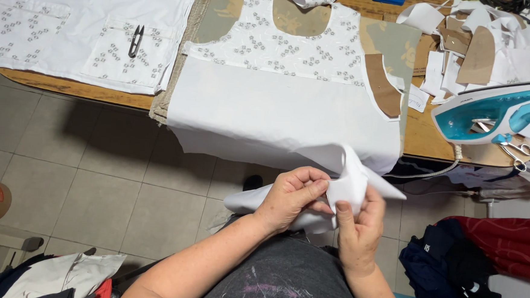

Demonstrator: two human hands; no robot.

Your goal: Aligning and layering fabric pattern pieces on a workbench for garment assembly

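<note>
A white fabric piece is pinched between both hands just below the table's front edge. My left hand grips its left side with thumb and fingers. Against its right fold presses my right hand, thumb up. On the wooden table lies a white garment panel with an embroidered upper part; its lower edge hangs over the table edge.
A teal and white iron rests at the table's right, small scissors beside it. Thread snips lie on white pocketed fabric at left. Paper patterns pile at back right. Clothes lie on the tiled floor.
</note>
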